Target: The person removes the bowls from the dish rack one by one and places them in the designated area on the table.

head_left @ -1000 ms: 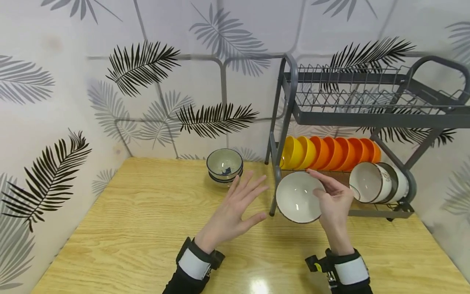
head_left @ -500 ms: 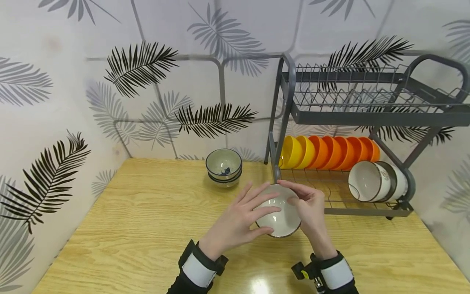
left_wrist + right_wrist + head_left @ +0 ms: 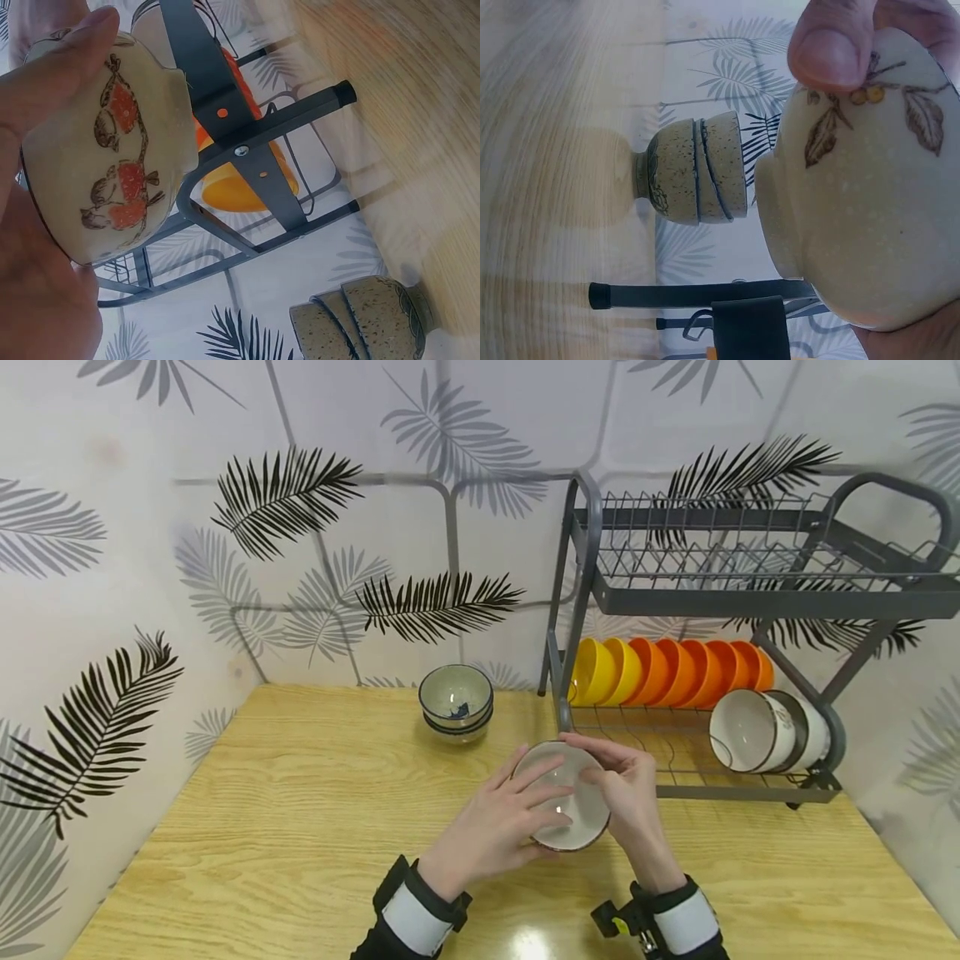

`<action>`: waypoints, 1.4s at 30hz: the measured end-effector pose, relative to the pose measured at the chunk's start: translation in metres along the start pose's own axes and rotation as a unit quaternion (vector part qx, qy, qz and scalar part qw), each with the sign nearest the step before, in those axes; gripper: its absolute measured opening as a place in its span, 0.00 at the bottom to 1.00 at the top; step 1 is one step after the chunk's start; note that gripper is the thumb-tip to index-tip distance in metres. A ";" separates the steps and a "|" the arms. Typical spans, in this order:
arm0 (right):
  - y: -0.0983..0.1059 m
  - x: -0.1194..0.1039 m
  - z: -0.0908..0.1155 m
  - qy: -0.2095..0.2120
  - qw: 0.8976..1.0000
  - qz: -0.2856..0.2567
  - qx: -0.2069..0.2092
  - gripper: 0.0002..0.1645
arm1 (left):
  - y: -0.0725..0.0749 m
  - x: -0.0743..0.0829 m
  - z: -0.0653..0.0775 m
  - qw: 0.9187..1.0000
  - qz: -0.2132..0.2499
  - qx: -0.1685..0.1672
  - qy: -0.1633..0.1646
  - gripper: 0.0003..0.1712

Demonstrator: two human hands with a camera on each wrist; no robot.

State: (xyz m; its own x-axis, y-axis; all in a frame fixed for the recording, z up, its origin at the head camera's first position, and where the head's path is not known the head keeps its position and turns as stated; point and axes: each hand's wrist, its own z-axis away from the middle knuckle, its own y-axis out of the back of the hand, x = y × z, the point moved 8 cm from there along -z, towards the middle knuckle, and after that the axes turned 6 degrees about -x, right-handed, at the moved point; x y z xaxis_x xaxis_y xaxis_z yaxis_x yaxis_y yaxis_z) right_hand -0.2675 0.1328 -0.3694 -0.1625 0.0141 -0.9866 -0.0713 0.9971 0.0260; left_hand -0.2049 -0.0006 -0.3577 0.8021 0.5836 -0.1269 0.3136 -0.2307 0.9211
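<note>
A white bowl point(image 3: 564, 814) with a dark rim is held above the table between both hands, its inside facing the head camera. My left hand point(image 3: 498, 822) grips its left side, several fingers reaching over the opening. My right hand point(image 3: 626, 789) pinches the rim on the right. Red-breasted birds decorate the bowl's outer wall point(image 3: 124, 165) in the left wrist view. Brown leaves and yellow berries show on the other side in the right wrist view, where a thumb point(image 3: 829, 56) lies on the wall. Behind the hands stand stacked speckled bowls point(image 3: 456, 697) with blue rims.
A dark two-tier dish rack point(image 3: 757, 602) stands at the right. Its lower shelf carries yellow bowls point(image 3: 594, 672), orange bowls point(image 3: 678, 672) and, on the right, white and dark bowls point(image 3: 750, 731) on their sides. The wooden table point(image 3: 285, 827) meets a leaf-patterned wall.
My right hand has carried the bowl left and nearer, away from the rack. My left hand was spread apart from it and now grips it. The stacked bowls have not moved.
</note>
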 end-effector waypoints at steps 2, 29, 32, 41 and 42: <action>0.000 0.000 0.000 -0.001 1.000 0.000 0.000 0.26 | 0.000 0.001 0.001 1.000 -0.009 0.000 -0.005 0.18; 0.001 -0.004 0.000 -0.002 1.000 -0.023 -0.019 0.25 | 0.013 0.008 0.001 0.999 -0.023 0.014 -0.033 0.11; 0.001 -0.005 0.000 0.008 0.999 -0.032 -0.031 0.23 | 0.017 0.008 0.001 0.999 -0.011 0.022 -0.034 0.09; -0.005 -0.009 0.002 0.037 0.996 -0.029 -0.078 0.21 | 0.028 0.000 0.005 0.999 0.025 0.037 -0.029 0.05; -0.005 -0.010 0.002 0.038 0.996 -0.025 -0.081 0.22 | 0.030 -0.001 0.006 0.998 0.027 0.040 -0.026 0.05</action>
State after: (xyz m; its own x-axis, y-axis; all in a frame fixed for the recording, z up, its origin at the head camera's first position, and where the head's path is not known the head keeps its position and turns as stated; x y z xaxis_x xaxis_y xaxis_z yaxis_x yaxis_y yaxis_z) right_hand -0.2632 0.1276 -0.3600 -0.2289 -0.0479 -0.9723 -0.2372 0.9714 0.0080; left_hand -0.1934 -0.0131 -0.3325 0.8442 0.5269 -0.0983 0.3068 -0.3245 0.8948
